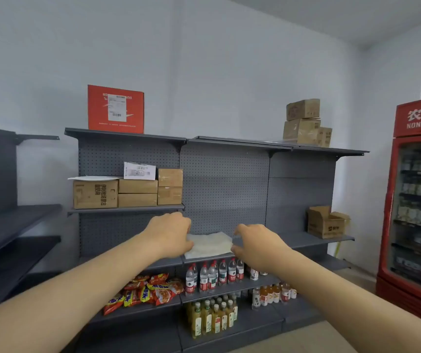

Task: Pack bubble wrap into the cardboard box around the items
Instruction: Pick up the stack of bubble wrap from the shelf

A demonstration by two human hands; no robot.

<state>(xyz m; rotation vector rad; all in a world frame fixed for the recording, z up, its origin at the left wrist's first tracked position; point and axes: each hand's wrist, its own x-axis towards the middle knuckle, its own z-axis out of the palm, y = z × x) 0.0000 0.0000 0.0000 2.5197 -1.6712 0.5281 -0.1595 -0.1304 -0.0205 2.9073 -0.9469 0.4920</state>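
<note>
On shelf [306, 242], 1 bubble wrap [210, 244]: L hand [172, 231] grips it, R hand [256, 244] loose.

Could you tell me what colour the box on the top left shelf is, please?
Red, with a white label; the box shows in the head view.

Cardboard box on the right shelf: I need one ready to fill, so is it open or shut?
Open: the cardboard box has its top flaps standing up and outward.
</note>
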